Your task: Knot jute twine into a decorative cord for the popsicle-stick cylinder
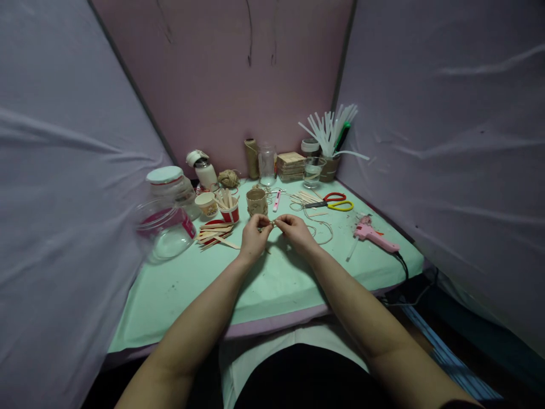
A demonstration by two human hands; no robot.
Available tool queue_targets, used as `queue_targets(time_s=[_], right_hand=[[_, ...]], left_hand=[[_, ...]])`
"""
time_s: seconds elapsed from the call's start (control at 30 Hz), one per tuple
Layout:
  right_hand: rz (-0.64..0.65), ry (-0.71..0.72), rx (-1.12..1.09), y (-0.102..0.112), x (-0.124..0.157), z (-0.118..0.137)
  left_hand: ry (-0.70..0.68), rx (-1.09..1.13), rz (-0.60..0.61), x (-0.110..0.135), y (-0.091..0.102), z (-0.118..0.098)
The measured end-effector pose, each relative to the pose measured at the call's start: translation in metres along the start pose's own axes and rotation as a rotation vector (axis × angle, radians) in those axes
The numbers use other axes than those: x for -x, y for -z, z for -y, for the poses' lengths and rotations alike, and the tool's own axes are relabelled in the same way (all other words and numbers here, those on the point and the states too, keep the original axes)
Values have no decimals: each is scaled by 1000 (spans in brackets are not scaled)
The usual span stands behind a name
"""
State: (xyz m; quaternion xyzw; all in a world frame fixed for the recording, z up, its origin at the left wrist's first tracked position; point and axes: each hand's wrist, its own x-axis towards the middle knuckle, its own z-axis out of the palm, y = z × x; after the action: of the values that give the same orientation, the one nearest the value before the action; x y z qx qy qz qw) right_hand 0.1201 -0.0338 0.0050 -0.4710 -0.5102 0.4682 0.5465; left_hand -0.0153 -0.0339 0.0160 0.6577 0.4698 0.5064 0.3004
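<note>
My left hand and my right hand meet fingertip to fingertip above the middle of the table. Both are closed in a pinch on a tiny pale piece, too small to name. Just behind my left hand stands a brown cup-like holder, its lower part covered by my fingers. Loose twine curls on the cloth to the right of my right hand. A pink-and-white pen-like item lies behind my hands.
Right: scissors, a pink glue gun with a cord, and glue sticks in a pot. Left: clear plastic jars, a red-and-white cup of craft sticks and loose sticks. Back: a glass jar and wooden squares.
</note>
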Motion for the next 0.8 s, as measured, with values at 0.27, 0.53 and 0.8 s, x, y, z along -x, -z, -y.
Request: queue_targets(time_s=[0.27, 0.53, 0.8], right_hand=[[111, -146, -239, 3, 0, 2], [134, -238, -433, 6, -1, 9], [82, -256, -436, 4, -1, 8]], left_hand=[[22, -95, -37, -5, 3, 11], [276, 263, 31, -3, -2, 15], [394, 333, 58, -1, -3, 10]])
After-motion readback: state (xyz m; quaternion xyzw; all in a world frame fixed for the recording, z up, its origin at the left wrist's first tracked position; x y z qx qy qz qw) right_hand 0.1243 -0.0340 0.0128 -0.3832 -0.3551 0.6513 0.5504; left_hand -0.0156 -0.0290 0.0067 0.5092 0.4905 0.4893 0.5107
